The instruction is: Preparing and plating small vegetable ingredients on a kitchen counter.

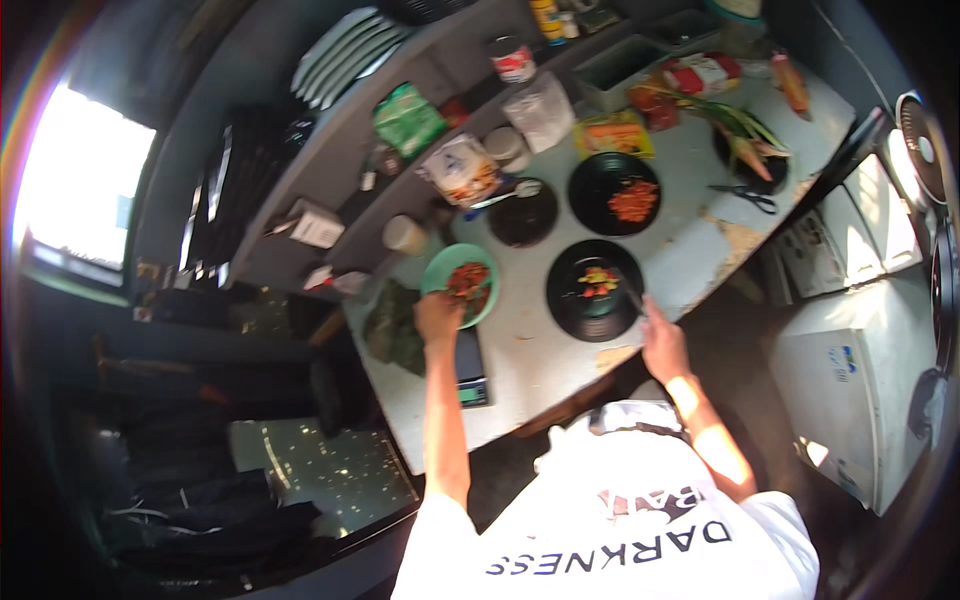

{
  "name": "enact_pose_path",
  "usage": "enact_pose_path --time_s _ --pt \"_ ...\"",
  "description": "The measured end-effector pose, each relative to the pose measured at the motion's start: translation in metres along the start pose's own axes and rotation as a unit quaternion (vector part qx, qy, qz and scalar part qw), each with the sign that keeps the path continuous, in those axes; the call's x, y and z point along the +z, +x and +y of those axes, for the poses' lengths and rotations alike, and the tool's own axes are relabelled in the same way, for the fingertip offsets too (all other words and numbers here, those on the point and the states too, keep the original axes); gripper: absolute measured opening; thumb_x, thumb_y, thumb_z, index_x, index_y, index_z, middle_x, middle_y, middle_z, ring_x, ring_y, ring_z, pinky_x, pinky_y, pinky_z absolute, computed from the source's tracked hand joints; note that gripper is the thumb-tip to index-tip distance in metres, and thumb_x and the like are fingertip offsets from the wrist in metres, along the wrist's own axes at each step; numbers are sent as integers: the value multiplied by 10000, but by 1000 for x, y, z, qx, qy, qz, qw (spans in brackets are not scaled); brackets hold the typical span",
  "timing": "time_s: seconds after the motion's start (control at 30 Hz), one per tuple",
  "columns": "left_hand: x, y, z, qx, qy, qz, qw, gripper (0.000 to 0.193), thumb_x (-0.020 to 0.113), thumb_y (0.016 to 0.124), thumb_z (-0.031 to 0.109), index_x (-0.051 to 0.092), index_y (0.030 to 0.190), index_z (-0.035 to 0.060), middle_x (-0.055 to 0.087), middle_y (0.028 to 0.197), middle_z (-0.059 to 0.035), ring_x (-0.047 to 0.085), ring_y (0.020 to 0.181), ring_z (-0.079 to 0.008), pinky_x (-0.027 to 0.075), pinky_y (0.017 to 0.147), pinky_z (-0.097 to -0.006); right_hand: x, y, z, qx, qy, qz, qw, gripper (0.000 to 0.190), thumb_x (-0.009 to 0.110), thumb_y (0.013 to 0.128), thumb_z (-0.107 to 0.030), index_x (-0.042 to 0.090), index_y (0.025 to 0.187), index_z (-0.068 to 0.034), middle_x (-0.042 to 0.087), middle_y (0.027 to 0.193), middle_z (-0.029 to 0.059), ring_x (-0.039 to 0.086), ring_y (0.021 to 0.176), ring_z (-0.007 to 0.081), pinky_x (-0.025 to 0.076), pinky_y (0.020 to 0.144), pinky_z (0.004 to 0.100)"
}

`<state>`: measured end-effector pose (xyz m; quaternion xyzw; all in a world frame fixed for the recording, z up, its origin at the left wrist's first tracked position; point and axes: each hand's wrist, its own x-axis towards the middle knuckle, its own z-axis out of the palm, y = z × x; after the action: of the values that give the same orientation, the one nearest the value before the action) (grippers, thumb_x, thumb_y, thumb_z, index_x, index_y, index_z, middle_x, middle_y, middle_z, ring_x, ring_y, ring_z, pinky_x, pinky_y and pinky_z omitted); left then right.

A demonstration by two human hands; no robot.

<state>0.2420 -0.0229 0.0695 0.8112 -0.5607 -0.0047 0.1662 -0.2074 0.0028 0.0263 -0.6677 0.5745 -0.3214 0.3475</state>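
My left hand (439,319) is at the near rim of a light green bowl (430,274), its fingers reaching over the chopped red and green vegetables (470,283) inside. Whether it grips anything is hidden. Under the bowl, a kitchen scale (471,360) with a lit display shows in part. My right hand (664,343) is closed around the handle of a knife (632,291), whose blade points over a black plate (577,327). Chopped yellow and red pieces (598,281) lie on that plate. Behind it, another black plate (589,210) carries finely chopped orange-red pieces (634,201).
A dark round lid or plate (521,221) bears a spoon (506,196). Scissors (746,197) lie near spring onions (739,139) at the right. A crumpled dark cloth (391,330) is left of the bowl. Packets, a can (512,60) and a cup (405,235) line the back shelf.
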Motion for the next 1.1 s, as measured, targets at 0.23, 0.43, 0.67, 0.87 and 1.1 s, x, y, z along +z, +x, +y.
enact_pose_path --time_s 0.23,0.43,0.67,0.87,1.1 --pt "15 -57 48 -120 -376 162 904 243 731 843 -10 740 1084 -46 743 831 -52 586 692 -81 471 655 -256 -2 31 -3 -147 19 -152 977 422 581 968 -58 561 1382 23 685 952 273 664 872 459 543 798 507" --pt "55 -124 125 -250 -513 32 820 256 689 920 36 717 1155 -61 770 972 -101 630 702 -77 474 617 -215 -5 62 -1 -199 -17 -259 945 431 571 980 -103 543 1393 15 678 862 291 678 815 466 554 736 532" --pt "64 -170 186 -370 -505 87 775 223 695 984 108 720 1119 -67 779 1021 -115 645 754 -84 477 637 -214 -16 85 -9 -140 -17 -313 939 357 552 982 -91 509 1305 55 683 811 319 692 783 498 560 685 570" --pt "68 -194 198 -406 -480 116 769 222 726 961 122 723 1107 -45 772 1016 -101 639 787 -93 485 669 -220 -12 90 0 -159 -6 -360 919 320 561 978 -67 498 1270 47 656 760 338 670 776 527 531 665 590" --pt "72 -161 218 -386 -478 122 779 212 740 934 93 731 1094 -46 768 963 -101 656 790 -92 476 658 -217 -50 112 14 -138 25 -315 939 328 588 971 -51 495 1279 11 636 714 304 654 744 521 493 628 568"
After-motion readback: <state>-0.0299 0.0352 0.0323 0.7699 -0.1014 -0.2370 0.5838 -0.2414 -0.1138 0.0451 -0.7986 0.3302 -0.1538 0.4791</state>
